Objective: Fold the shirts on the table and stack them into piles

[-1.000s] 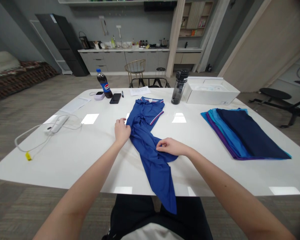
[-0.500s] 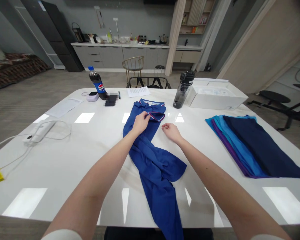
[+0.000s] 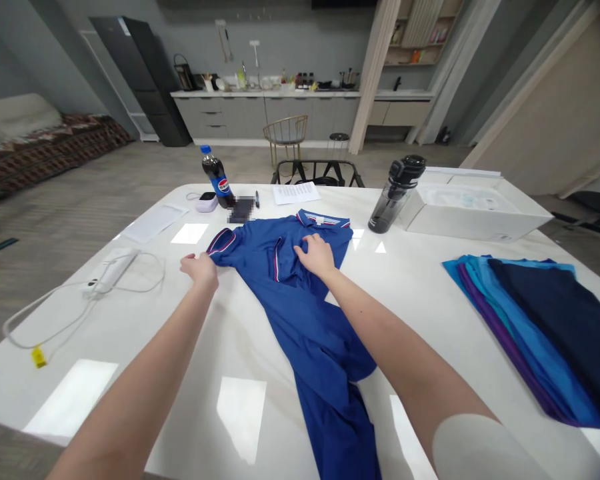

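A blue polo shirt [image 3: 280, 293] with red-and-white trim lies on the white table [image 3: 180, 373], its collar at the far end and its lower part rumpled toward the near edge. One sleeve spreads to the left, where my left hand [image 3: 200, 270] has its fingers closed at the trimmed cuff. My right hand [image 3: 319, 259] rests on the upper part of the shirt below the collar, thumb and fingers apart. Beside its fingertips, another trimmed edge lies folded over the chest.
At right lies a stack of folded clothes [image 3: 545, 320]. Behind it stand a white box [image 3: 480, 223] and a dark water bottle [image 3: 395, 197]. A cola bottle [image 3: 217, 177], papers [image 3: 296, 193] and a purple-cased gadget [image 3: 206, 203] are farther back. A corded power strip [image 3: 111, 270] is at left.
My left hand has moved left, and the trimmed sleeve now spreads out that way. My right hand has come from the bare table onto the shirt. The camera view has shifted.
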`<move>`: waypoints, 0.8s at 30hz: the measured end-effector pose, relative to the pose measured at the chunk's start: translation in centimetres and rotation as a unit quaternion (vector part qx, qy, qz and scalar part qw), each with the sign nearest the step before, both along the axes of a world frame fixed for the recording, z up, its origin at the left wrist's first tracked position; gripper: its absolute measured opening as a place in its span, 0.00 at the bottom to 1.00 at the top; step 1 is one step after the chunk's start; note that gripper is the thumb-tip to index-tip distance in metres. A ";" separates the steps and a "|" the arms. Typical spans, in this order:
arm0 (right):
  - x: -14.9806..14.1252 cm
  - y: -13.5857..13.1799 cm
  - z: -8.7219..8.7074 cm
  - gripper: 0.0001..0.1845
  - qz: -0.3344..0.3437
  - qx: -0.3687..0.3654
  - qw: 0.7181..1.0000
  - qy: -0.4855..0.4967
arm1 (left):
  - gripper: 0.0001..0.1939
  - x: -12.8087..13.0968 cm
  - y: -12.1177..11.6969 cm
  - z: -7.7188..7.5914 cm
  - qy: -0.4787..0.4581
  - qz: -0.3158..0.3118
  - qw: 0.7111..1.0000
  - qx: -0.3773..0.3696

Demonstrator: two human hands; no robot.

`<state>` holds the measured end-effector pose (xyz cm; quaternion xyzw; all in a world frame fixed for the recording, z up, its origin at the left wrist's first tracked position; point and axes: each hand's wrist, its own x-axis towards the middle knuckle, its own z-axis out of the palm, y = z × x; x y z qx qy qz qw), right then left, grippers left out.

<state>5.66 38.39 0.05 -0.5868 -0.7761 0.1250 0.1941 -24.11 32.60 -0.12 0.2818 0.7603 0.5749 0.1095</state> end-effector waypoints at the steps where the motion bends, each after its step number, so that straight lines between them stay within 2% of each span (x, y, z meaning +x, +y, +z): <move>1: -1.0 -0.2 0.1 0.28 0.004 -0.003 1.000 -0.006 | 0.21 0.3 -0.5 -0.3 0.107 -0.019 0.994 -0.025; 3: -2.9 -0.6 0.1 0.33 0.012 -0.015 1.000 -0.024 | 0.20 1.5 -0.8 -0.6 0.271 -0.133 0.950 -0.080; 5: -4.4 -0.9 0.2 0.29 0.012 -0.037 0.998 -0.046 | 0.19 3.0 0.0 -0.9 0.355 -0.294 0.877 -0.138; 6: -4.9 -1.0 0.2 0.25 0.010 -0.047 0.997 -0.053 | 0.19 3.7 0.6 -1.1 0.374 -0.340 0.846 -0.169; 8: -4.9 -0.8 0.4 0.17 0.008 -0.058 0.997 -0.054 | 0.24 4.4 1.9 -1.7 0.393 -0.359 0.814 -0.232; 10: -3.3 -0.4 0.8 0.14 -0.001 -0.045 0.998 -0.035 | 0.30 4.3 2.9 -2.2 0.390 -0.337 0.806 -0.291; 12: 0.0 0.2 1.2 0.15 -0.031 -0.024 0.999 -0.005 | 0.35 3.6 3.2 -2.7 0.372 -0.314 0.806 -0.336; 14: 5.0 0.5 1.6 0.15 -0.090 -0.017 0.995 0.028 | 0.40 2.9 3.1 -2.9 0.353 -0.295 0.811 -0.361; 17: 14.7 0.4 1.9 0.17 -0.199 -0.017 0.979 0.028 | 0.47 2.2 2.6 -2.9 0.334 -0.269 0.821 -0.378; 20: 24.0 -0.9 1.7 0.17 -0.320 -0.041 0.946 -0.017 | 0.50 2.6 2.2 -2.6 0.316 -0.239 0.831 -0.391; 22: 28.1 -2.2 1.6 0.17 -0.364 -0.101 0.924 -0.059 | 0.51 3.5 2.1 -2.4 0.302 -0.210 0.835 -0.408; 24: 29.5 -3.3 1.7 0.17 -0.397 -0.100 0.907 -0.092 | 0.50 4.8 2.2 -2.2 0.306 -0.193 0.835 -0.414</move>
